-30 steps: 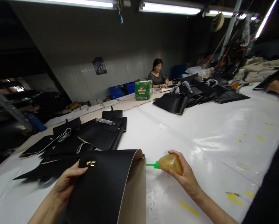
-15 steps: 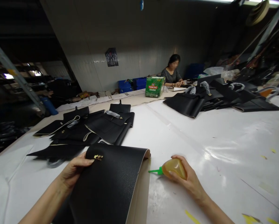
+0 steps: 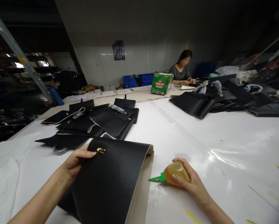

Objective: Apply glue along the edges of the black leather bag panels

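My left hand (image 3: 77,160) grips the left edge of a folded black leather bag panel (image 3: 109,180) with a small gold clasp (image 3: 101,150) and a pale lining edge. My right hand (image 3: 189,183) is closed round an amber glue bottle (image 3: 175,172) with a green nozzle (image 3: 156,179). The nozzle points left at the panel's pale right edge, a short way from it. Both rest over the white table (image 3: 195,137).
A pile of black leather pieces (image 3: 90,123) lies beyond the panel at the left. More black bag parts (image 3: 209,101) are heaped at the far right. A green carton (image 3: 161,83) stands at the far edge, where another person (image 3: 181,73) sits working. Blue crates (image 3: 137,80) stand behind.
The view has swung left and down. My right hand with the bottle has dropped slightly and drawn a little away from the panel's edge; the left hand keeps its grip.
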The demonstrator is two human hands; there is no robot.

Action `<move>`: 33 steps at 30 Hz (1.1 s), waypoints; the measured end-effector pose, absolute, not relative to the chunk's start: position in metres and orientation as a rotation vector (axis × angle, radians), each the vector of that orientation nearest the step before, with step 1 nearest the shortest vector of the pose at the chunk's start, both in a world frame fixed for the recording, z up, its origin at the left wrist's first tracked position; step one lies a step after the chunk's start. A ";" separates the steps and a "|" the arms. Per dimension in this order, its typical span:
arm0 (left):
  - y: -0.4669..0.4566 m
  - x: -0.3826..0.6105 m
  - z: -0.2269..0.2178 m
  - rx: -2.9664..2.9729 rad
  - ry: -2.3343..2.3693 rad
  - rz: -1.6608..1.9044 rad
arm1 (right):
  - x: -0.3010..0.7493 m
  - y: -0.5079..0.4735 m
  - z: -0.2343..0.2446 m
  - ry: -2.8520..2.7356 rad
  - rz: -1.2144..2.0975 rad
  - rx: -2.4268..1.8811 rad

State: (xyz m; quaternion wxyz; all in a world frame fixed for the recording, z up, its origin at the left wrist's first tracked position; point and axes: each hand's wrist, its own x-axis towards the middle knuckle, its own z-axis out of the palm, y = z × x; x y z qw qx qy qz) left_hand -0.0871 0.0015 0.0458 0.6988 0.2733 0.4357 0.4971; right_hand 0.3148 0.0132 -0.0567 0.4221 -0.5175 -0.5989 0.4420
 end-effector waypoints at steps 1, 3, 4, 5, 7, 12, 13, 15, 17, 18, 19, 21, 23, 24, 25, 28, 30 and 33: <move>0.002 -0.087 0.046 0.605 0.966 1.109 | 0.315 0.014 -0.056 -1.498 1.108 -1.301; 0.002 -0.086 0.045 0.601 0.957 1.107 | 0.316 0.018 -0.053 -1.500 1.050 -1.331; 0.001 -0.086 0.045 0.601 0.951 1.105 | 0.316 0.020 -0.052 -1.501 1.015 -1.347; 0.001 -0.086 0.045 0.602 0.948 1.105 | 0.316 0.020 -0.051 -1.497 0.984 -1.359; -0.001 -0.086 0.045 0.604 0.953 1.106 | 0.315 0.015 -0.050 -1.477 0.966 -1.367; -0.003 -0.086 0.044 0.622 0.981 1.124 | 0.309 -0.007 -0.050 -1.445 1.092 -1.334; -0.003 -0.085 0.044 0.628 0.973 1.122 | 0.309 -0.006 -0.049 -1.452 1.082 -1.328; -0.003 -0.084 0.044 0.638 0.956 1.107 | 0.310 0.001 -0.048 -1.477 1.036 -1.329; -0.003 -0.082 0.045 0.641 0.949 1.093 | 0.310 0.008 -0.047 -1.492 1.007 -1.345; -0.003 -0.082 0.046 0.640 0.948 1.093 | 0.310 0.008 -0.047 -1.493 1.002 -1.354; -0.004 -0.082 0.046 0.638 0.945 1.095 | 0.309 0.005 -0.048 -1.487 1.007 -1.363; -0.004 -0.084 0.046 0.630 0.940 1.109 | 0.306 -0.008 -0.050 -1.461 1.049 -1.361; -0.005 -0.086 0.044 0.621 0.934 1.128 | 0.303 -0.025 -0.053 -1.457 1.136 -1.327; -0.005 -0.087 0.043 0.618 0.930 1.135 | 0.302 -0.032 -0.054 -1.467 1.176 -1.307; -0.006 -0.087 0.041 0.617 0.925 1.140 | 0.302 -0.037 -0.054 -1.485 1.194 -1.291; -0.007 -0.088 0.039 0.628 0.890 1.136 | 0.305 -0.037 -0.055 -1.518 1.115 -1.315; -0.007 -0.088 0.038 0.638 0.874 1.124 | 0.307 -0.035 -0.055 -1.531 1.065 -1.337; -0.007 -0.088 0.036 0.641 0.866 1.129 | 0.308 -0.043 -0.058 -1.588 1.147 -1.285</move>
